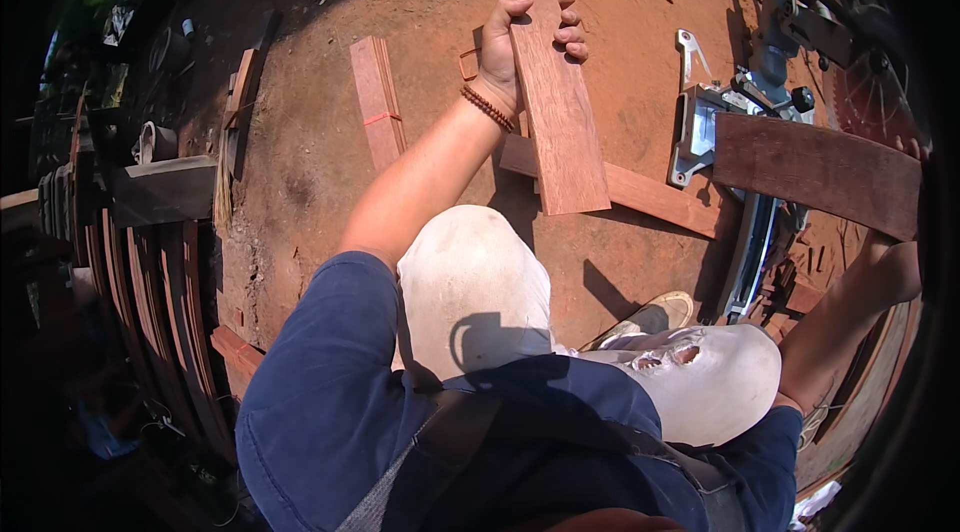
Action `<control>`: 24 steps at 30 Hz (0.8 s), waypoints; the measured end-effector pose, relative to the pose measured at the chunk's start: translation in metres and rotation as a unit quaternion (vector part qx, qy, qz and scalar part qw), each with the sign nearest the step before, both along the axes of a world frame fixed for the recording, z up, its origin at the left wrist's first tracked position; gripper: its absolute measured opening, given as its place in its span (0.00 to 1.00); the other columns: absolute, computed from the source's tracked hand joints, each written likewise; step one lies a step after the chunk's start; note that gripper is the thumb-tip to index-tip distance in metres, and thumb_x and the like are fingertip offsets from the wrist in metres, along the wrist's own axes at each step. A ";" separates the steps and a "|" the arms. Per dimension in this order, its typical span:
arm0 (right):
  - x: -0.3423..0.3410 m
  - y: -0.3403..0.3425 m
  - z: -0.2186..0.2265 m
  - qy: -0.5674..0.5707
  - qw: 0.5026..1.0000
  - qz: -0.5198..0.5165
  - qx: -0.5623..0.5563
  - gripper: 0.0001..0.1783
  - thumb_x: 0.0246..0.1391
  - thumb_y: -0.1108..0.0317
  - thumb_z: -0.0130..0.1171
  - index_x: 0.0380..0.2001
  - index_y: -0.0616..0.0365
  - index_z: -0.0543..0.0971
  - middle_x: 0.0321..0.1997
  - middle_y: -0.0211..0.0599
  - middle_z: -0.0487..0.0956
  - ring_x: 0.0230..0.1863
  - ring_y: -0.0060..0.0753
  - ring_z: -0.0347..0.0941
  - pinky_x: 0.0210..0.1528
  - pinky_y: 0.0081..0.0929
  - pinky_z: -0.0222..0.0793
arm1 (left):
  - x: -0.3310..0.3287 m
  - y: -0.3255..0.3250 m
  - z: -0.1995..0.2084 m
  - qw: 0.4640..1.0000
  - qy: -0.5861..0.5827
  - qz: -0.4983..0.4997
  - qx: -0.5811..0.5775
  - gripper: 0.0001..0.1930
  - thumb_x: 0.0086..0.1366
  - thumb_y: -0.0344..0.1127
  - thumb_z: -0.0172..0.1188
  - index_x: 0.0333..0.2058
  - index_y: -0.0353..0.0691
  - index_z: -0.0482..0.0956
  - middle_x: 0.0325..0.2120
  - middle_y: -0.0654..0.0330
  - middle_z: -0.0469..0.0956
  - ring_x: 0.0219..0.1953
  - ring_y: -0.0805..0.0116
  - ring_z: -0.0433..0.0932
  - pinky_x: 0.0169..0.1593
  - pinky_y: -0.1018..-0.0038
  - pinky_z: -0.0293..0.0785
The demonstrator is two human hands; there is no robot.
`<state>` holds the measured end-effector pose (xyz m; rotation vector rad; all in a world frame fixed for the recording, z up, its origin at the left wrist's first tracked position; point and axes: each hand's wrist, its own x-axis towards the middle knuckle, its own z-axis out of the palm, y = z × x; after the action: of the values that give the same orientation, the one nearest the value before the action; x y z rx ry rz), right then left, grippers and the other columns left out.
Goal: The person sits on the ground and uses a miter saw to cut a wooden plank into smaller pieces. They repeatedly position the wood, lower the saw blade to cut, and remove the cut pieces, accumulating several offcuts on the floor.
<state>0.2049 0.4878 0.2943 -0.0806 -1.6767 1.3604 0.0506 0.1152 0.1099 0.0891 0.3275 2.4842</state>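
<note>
My left hand [498,54], with a brown bead bracelet at the wrist, is closed around a reddish-brown wooden board [558,102]. Its thumb presses one edge and its fingers curl over the other. The board stretches from above my knee to the top of the view. On the far right, my right hand [908,147] grips a shorter, darker board [815,167]; fingertips show at its upper edge and the rest of the hand is mostly hidden. That board passes over part of a miter saw [705,132] with a round blade [872,97].
Another plank [650,197] lies on the reddish dirt floor beside the saw. A strapped bundle of boards [376,97] lies left of my forearm. Many boards [165,282] stack at the left, near a grey beam [165,190]. Wood offcuts [800,297] sit below the saw.
</note>
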 end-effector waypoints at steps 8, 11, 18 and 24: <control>0.009 -0.005 -0.033 -0.051 0.942 0.294 -0.154 0.22 0.72 0.62 0.41 0.57 0.70 0.69 0.52 0.57 0.77 0.57 0.45 0.75 0.59 0.39 0.75 | 0.011 0.020 -0.008 0.987 0.084 -0.036 -0.131 0.30 0.60 0.43 0.60 0.57 0.37 0.63 0.35 0.59 0.72 0.33 0.71 0.73 0.40 0.71 0.74; -0.022 -0.046 -0.044 -0.076 0.939 0.250 -0.222 0.21 0.71 0.59 0.48 0.52 0.69 0.72 0.43 0.52 0.81 0.47 0.42 0.81 0.48 0.35 0.82 | 0.026 0.029 0.007 0.968 0.163 -0.061 -0.182 0.30 0.59 0.40 0.62 0.59 0.41 0.63 0.41 0.57 0.76 0.41 0.68 0.78 0.48 0.68 0.77; -0.035 -0.076 -0.031 0.036 0.941 0.190 -0.276 0.24 0.70 0.50 0.48 0.49 0.63 0.71 0.42 0.42 0.77 0.46 0.39 0.80 0.45 0.36 0.82 | 0.041 0.035 0.027 0.905 0.282 -0.163 -0.272 0.38 0.52 0.44 0.71 0.60 0.43 0.65 0.50 0.59 0.70 0.57 0.66 0.69 0.62 0.66 0.67; -0.024 -0.054 -0.055 0.043 0.969 0.147 -0.194 0.29 0.65 0.48 0.56 0.55 0.63 0.66 0.46 0.40 0.75 0.49 0.34 0.77 0.50 0.29 0.76 | 0.047 0.033 0.036 0.896 0.294 -0.166 -0.290 0.37 0.48 0.37 0.70 0.58 0.41 0.68 0.46 0.61 0.73 0.51 0.71 0.71 0.55 0.72 0.69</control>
<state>0.1806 0.4339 0.2393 0.0029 -1.3688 1.8778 0.0978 0.1482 0.1463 0.5964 1.1846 1.8774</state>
